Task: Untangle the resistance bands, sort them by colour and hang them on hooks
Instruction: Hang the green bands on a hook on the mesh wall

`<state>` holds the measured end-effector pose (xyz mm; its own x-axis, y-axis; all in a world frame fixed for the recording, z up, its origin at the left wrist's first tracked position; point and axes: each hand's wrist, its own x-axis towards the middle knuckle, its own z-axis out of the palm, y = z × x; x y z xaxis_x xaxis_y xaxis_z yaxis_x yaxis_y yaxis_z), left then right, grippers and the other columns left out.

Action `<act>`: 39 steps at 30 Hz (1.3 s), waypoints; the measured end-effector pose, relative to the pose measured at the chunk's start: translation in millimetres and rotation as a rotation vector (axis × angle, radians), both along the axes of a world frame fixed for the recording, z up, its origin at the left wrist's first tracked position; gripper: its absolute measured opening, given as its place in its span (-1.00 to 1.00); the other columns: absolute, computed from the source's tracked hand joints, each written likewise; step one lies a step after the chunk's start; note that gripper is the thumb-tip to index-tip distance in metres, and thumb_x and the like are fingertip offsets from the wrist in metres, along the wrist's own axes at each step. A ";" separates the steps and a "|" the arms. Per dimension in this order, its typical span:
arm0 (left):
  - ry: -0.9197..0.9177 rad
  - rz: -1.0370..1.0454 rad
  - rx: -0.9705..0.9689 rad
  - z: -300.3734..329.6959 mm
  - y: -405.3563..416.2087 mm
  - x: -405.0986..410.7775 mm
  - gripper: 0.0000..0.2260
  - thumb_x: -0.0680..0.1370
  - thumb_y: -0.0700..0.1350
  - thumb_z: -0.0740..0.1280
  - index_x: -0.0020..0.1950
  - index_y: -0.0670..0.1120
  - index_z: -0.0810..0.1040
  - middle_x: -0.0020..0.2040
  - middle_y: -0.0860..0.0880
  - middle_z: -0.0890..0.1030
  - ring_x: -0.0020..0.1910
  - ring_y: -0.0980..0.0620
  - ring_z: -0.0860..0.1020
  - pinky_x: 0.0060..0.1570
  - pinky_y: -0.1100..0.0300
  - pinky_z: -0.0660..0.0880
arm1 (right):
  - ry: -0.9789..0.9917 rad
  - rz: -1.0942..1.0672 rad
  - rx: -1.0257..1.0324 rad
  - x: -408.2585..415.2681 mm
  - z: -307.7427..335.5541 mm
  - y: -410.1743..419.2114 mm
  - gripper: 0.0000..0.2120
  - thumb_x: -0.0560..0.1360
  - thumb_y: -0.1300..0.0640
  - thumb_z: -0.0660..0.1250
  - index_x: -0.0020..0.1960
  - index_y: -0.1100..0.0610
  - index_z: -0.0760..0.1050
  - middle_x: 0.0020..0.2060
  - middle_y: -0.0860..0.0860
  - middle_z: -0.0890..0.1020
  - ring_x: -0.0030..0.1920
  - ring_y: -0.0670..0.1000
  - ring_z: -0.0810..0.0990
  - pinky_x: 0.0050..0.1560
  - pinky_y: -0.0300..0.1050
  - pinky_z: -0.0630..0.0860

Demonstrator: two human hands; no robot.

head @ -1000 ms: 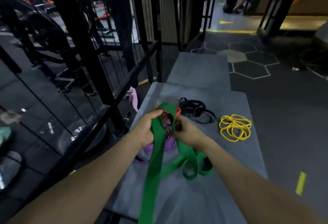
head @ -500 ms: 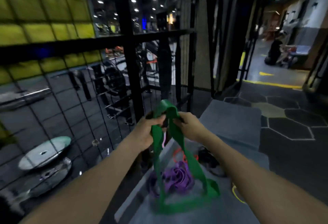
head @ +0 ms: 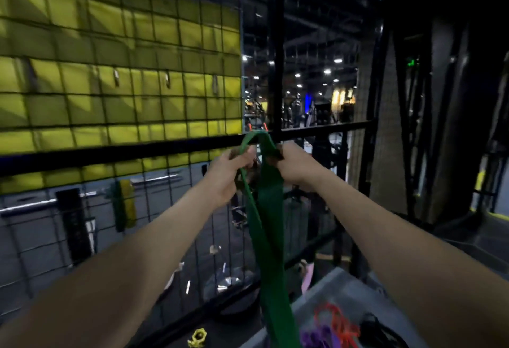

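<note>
Green resistance band (head: 265, 210) — top loop pinched by left hand (head: 224, 174) and right hand (head: 296, 167) — hanging before the wire grid (head: 110, 116).

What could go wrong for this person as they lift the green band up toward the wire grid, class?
1. The green band hangs long from the left hand and right hand; its lower end, out of view, might drag the purple band or red band off the grey platform.
2. No hook shows clearly on the wire grid near the loop, so it may catch badly and slip.
</note>
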<state>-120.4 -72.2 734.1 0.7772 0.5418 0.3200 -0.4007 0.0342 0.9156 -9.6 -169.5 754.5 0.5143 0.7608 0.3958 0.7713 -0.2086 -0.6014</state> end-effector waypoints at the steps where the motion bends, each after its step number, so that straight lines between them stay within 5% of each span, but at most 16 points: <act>1: -0.020 0.050 0.024 10.6 2.0 -7.4 -0.94 0.54 -0.16 0.29 -0.13 -0.08 0.47 -0.38 0.03 0.55 -0.45 0.16 0.54 -0.38 0.25 0.52 | -0.031 0.029 -0.001 -7.8 8.4 10.3 -0.83 0.51 0.17 0.25 -0.01 0.26 0.54 -0.09 0.28 0.63 -0.07 0.24 0.61 0.02 0.19 0.56; 3: -0.034 0.166 0.085 30.3 13.0 -24.1 -0.91 0.54 -0.10 0.31 -0.10 -0.11 0.47 -0.33 0.02 0.53 -0.41 0.15 0.53 -0.39 0.27 0.50 | -0.092 0.068 -0.007 -26.9 25.1 28.0 -0.83 0.53 0.19 0.23 0.01 0.26 0.52 -0.08 0.25 0.62 -0.08 0.17 0.60 -0.02 0.03 0.55; 7: -0.030 0.395 0.187 62.1 53.8 -65.0 -0.79 0.48 0.03 0.38 -0.15 -0.10 0.49 -0.26 -0.02 0.47 -0.27 0.08 0.46 -0.21 0.20 0.45 | -0.156 0.151 0.028 -65.4 60.1 62.1 -0.81 0.55 0.15 0.22 0.00 0.28 0.49 -0.10 0.23 0.59 -0.07 0.19 0.58 -0.05 0.10 0.53; 11: -0.086 0.618 0.296 87.7 98.0 -113.5 -0.81 0.50 0.04 0.37 -0.06 -0.07 0.51 -0.27 0.02 0.51 -0.24 0.08 0.49 -0.19 0.14 0.44 | -0.278 0.270 0.083 -103.7 86.4 107.5 -0.88 0.57 0.19 0.18 -0.01 0.22 0.46 -0.10 0.14 0.56 -0.07 0.13 0.53 -0.21 -0.08 0.42; 15: -0.114 0.753 0.343 89.3 139.7 -161.4 -0.83 0.53 -0.01 0.32 0.02 -0.08 0.51 -0.17 0.01 0.54 -0.15 0.06 0.49 -0.24 0.19 0.39 | -0.413 0.360 0.113 -134.3 88.0 164.0 -0.61 0.58 0.21 0.14 0.40 0.08 0.31 0.27 0.13 0.50 0.26 0.16 0.46 0.15 -0.07 0.41; 18: -0.051 0.792 0.361 85.2 174.1 -193.2 -0.88 0.53 -0.03 0.33 -0.06 -0.07 0.53 -0.19 -0.01 0.52 -0.18 0.07 0.47 -0.24 0.21 0.35 | -0.386 0.427 0.106 -158.5 82.1 206.0 -0.54 0.57 0.22 0.16 0.45 0.00 0.24 0.34 0.08 0.45 0.30 0.14 0.44 0.20 -0.09 0.41; 23: 0.064 0.822 0.386 82.7 224.7 -234.2 -0.86 0.54 0.01 0.30 -0.17 -0.01 0.51 -0.18 0.00 0.48 -0.15 0.08 0.45 -0.17 0.22 0.36 | -0.352 0.571 0.134 -188.8 74.0 274.3 -0.61 0.55 0.22 0.21 0.37 0.09 0.36 0.24 0.12 0.52 0.23 0.13 0.48 0.08 -0.22 0.37; 27: 0.159 0.981 0.530 80.7 259.4 -252.9 -0.77 0.50 0.02 0.35 0.09 -0.06 0.53 0.00 0.01 0.56 0.04 0.05 0.52 -0.05 0.19 0.41 | -0.326 0.657 0.142 -201.5 74.0 314.8 -0.64 0.53 0.23 0.26 0.31 0.08 0.41 0.17 0.09 0.56 0.11 0.04 0.52 -0.03 -0.27 0.34; 33: 0.092 1.131 0.744 91.9 284.8 -255.2 -0.88 0.51 -0.06 0.36 -0.02 -0.07 0.55 -0.14 0.06 0.55 -0.18 0.16 0.48 -0.27 0.39 0.40 | -0.251 0.826 0.036 -202.5 82.6 346.9 -0.62 0.43 0.19 0.41 0.24 0.09 0.47 0.13 0.06 0.60 0.14 0.05 0.57 0.22 -0.03 0.48; 36: 0.065 1.171 0.742 101.5 292.8 -250.3 -0.87 0.51 -0.08 0.36 -0.05 -0.14 0.59 -0.18 0.10 0.55 -0.20 0.19 0.47 -0.25 0.29 0.39 | -0.176 0.880 0.109 -192.9 99.3 344.5 -0.78 0.46 0.06 0.38 0.08 0.08 0.58 -0.03 0.04 0.66 -0.02 0.00 0.61 0.04 -0.12 0.53; 39: 0.085 1.152 0.703 106.9 297.2 -249.9 -0.85 0.51 -0.06 0.35 -0.02 -0.12 0.58 -0.11 0.07 0.56 -0.13 0.15 0.51 -0.19 0.25 0.42 | 0.028 0.831 0.289 -179.8 125.0 350.4 -0.81 0.56 0.15 0.25 0.07 0.21 0.56 -0.14 0.06 0.65 -0.13 -0.02 0.61 -0.08 -0.22 0.57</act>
